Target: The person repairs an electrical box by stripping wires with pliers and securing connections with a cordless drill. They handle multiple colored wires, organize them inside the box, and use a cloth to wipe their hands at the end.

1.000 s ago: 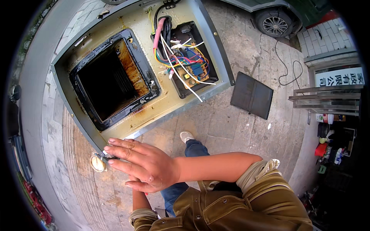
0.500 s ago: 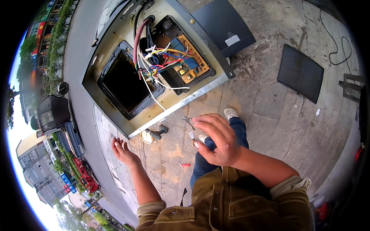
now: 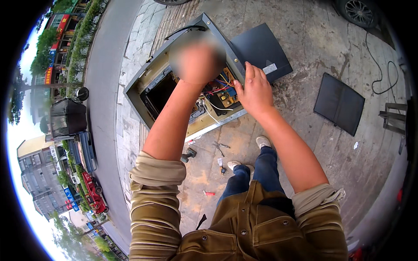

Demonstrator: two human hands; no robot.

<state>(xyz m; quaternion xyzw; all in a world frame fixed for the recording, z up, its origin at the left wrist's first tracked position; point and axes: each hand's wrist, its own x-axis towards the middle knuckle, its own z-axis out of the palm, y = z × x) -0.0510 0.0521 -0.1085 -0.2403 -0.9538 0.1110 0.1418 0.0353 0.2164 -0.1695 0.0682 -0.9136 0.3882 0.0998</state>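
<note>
Right hand flattened, fingers extended and thumb spread away from them, the person reaches over the near right corner of a large metal box with a dark grey outer rim and cream inner walls; the fingertips lie at or just over its right edge, though whether they press on it is hard to judge. Over the box's far part is the left hand, so blurred that I cannot say whether its fingers are curled, spread or gripping something. The box sits ahead of the person, set at a slant above the paved ground. Inside it, a black-framed square opening lies left of an orange-brown circuit board with blue and yellow parts, red and blue wires crowd around the board, and loose white wires trail toward the near wall. Beyond the right hand is a curved dark grey panel with a white label; a flat black rectangular panel lies farther right. Below the box are a dark green-and-black power drill and a small red-handled tool.
</note>
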